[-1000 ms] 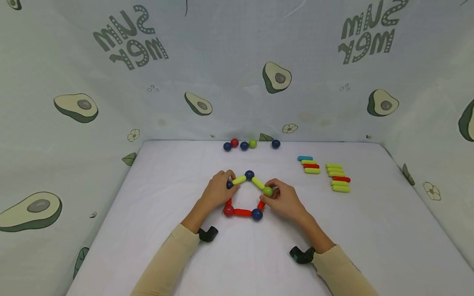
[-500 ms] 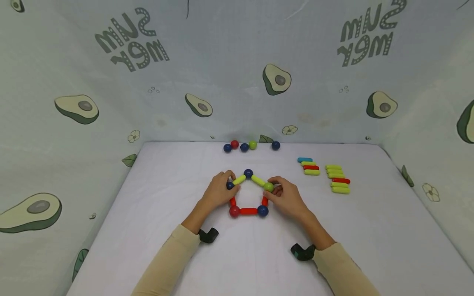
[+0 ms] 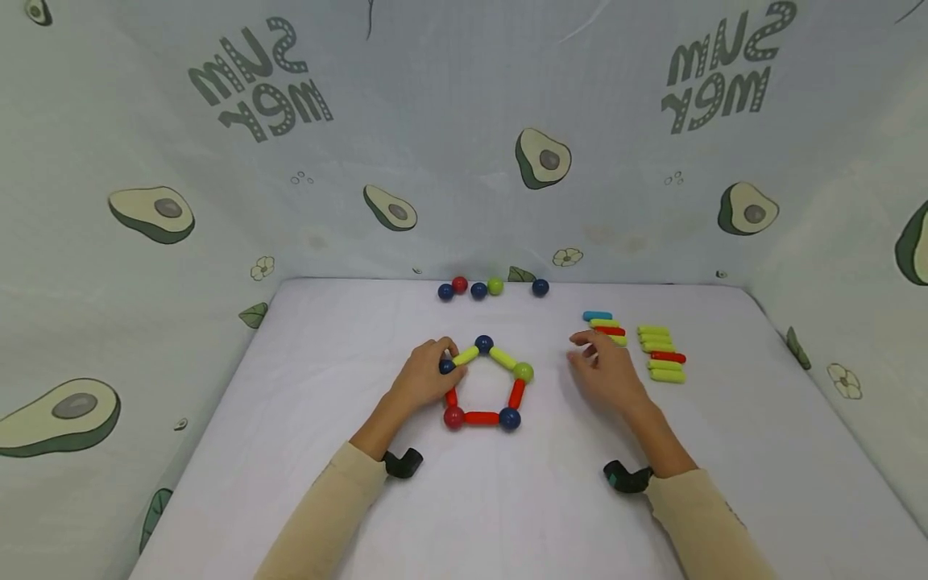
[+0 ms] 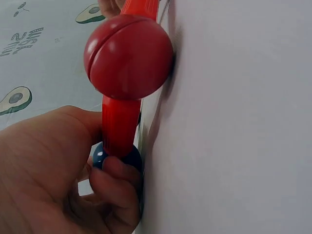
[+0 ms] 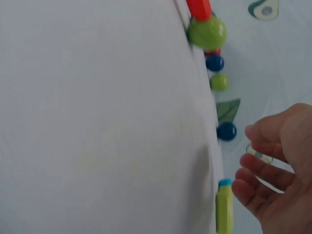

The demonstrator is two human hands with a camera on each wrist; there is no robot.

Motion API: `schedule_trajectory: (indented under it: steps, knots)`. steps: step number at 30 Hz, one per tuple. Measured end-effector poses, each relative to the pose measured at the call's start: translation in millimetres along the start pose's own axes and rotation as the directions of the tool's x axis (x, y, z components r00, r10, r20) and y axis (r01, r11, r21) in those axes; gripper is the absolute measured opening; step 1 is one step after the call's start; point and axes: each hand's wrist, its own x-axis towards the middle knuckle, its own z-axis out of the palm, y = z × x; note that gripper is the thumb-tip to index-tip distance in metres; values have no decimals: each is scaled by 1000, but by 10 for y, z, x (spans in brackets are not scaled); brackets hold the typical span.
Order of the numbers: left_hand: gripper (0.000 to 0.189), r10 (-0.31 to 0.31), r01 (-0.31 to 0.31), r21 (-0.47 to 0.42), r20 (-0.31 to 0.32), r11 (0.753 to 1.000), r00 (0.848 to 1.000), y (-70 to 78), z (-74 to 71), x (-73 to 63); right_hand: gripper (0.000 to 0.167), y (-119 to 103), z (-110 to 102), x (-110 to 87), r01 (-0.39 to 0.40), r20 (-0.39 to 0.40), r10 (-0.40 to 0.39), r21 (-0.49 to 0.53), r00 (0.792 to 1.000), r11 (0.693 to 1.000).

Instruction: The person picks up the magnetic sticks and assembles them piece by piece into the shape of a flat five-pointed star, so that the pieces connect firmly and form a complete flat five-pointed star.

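Observation:
A five-sided ring of balls and rods lies on the white table. Its corners are a red ball [image 3: 453,416], a green ball [image 3: 524,371] and dark blue balls, joined by red rods [image 3: 482,418] and yellow-green rods [image 3: 503,358]. With thumb and fingers, my left hand [image 3: 428,374] pinches the blue ball [image 3: 446,366] at the ring's left corner; the left wrist view shows this ball [image 4: 99,155] partly hidden by the fingers. My right hand [image 3: 607,374], holding nothing, hovers right of the ring with fingers loosely bent, partly covering the nearer stack of rods [image 3: 598,316].
Along the table's back edge sit loose balls: a red ball [image 3: 460,284], a green ball [image 3: 495,286] and blue balls [image 3: 540,287]. Another row of yellow-green and red rods [image 3: 667,357] lies at the right. A patterned cloth [image 3: 464,145] rises behind the table.
My right hand has let go of the green ball and moved right toward the loose rods. My left hand keeps its hold; the ring's near side first shifted right, then slightly back left.

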Motion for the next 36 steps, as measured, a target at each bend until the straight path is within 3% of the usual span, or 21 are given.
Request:
schedule_trajectory:
  steps: [4,7,16,23,29,36]
  knots:
    - [27,-36,35,27,7,999,999,-21,-30,-35,38,289,-202,61,-8,-58,1,-124,998,992]
    - [28,-55,54,48,13,997,998,-25,-46,-56,41,417,-271,78,-27,-47,19,-183,999,983]
    - [29,-57,52,130,35,990,998,-22,-55,-76,28,508,-273,49,15,-44,-26,-244,999,970]
    - [28,-55,54,104,4,993,998,-55,-53,-95,28,290,-208,-117,97,81,-86,-146,993,985]
    - [31,-65,68,105,-32,992,997,-75,-61,-93,26,10,-18,-225,213,168,-202,-50,965,976]
    - [37,-50,54,122,-32,991,998,-63,-62,-84,24,-238,145,-305,251,238,-236,-32,942,967]
